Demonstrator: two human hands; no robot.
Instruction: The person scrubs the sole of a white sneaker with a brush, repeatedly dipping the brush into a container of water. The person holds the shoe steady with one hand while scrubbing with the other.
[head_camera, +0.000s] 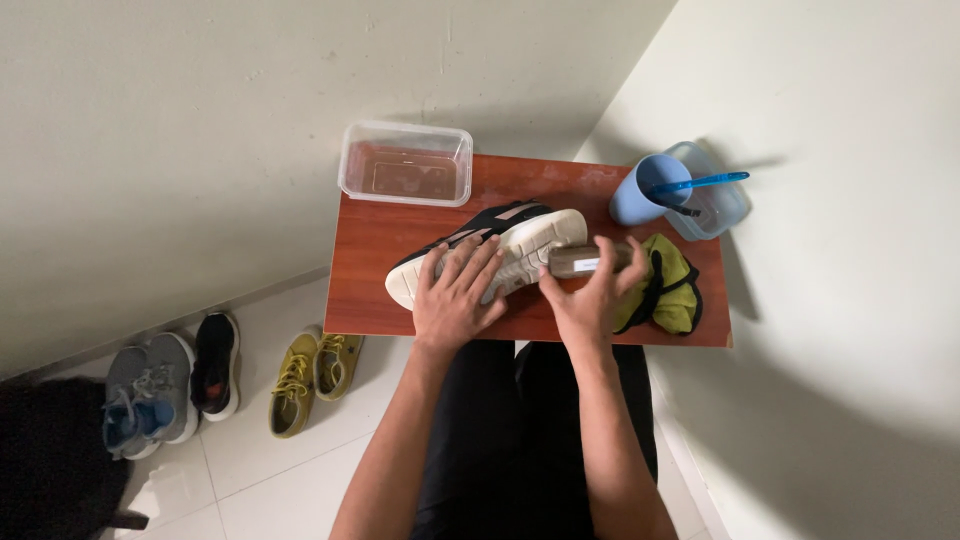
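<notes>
A black sneaker with a white sole lies on its side on a small reddish wooden table. My left hand rests flat on the sole, fingers spread, pressing the shoe down. My right hand grips a brown brush-like block held against the heel end of the sole. A yellow-green cloth with black trim lies just right of that hand.
A clear plastic container stands at the table's back left. At the back right are a blue cup holding a blue toothbrush and a clear tub. On the tiled floor lie grey-blue sneakers, a black shoe and olive shoes.
</notes>
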